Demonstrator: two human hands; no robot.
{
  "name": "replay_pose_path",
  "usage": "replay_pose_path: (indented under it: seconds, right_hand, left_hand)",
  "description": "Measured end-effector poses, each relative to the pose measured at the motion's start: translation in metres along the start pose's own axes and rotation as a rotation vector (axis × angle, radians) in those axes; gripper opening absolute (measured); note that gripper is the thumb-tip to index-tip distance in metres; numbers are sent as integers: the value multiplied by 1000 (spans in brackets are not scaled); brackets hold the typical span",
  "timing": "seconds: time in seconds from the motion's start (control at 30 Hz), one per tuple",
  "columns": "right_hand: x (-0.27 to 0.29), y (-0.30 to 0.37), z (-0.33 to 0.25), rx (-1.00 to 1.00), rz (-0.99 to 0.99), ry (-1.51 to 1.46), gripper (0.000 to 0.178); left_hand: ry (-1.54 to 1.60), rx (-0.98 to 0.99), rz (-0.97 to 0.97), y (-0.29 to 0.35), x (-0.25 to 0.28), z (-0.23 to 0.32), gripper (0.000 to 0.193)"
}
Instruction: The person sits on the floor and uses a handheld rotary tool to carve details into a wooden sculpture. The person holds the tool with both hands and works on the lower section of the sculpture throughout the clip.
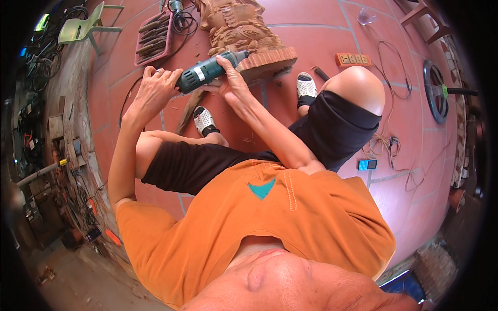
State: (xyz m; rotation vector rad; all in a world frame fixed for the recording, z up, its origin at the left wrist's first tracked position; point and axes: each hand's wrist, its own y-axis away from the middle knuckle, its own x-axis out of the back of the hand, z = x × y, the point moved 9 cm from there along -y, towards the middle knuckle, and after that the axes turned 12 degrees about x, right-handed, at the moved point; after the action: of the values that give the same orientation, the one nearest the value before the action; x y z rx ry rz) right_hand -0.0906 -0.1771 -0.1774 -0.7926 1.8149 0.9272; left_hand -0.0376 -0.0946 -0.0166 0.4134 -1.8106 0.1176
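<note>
A dark green die grinder is held up in front of me, its grey nose pointing to the right, near the base of a carved wooden sculpture. My right hand supports the grinder from below, with the thumb over its front part. At the rear end my left hand is closed, its fingers pinched against the back of the tool where the cord side is. What exactly those fingertips press on is hidden. No contact shows between the grinder's nose and the wood.
A pink basket of chisels stands beyond my left hand, near a green chair. An orange power strip, a hammer, a blue phone and loose cords lie on the red tiles. A wheel-shaped fan part stands at far right.
</note>
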Motion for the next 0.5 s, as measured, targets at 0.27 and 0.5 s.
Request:
replay_pose_path:
  seconds: [0.27, 0.5]
  right_hand:
    - [-2, 3, 2, 20, 32, 45, 40]
    - [-3, 4, 5, 19, 19, 58, 39]
  left_hand:
    - [11, -55, 101, 4, 1, 4, 39]
    - [40, -49, 55, 5, -3, 4, 35]
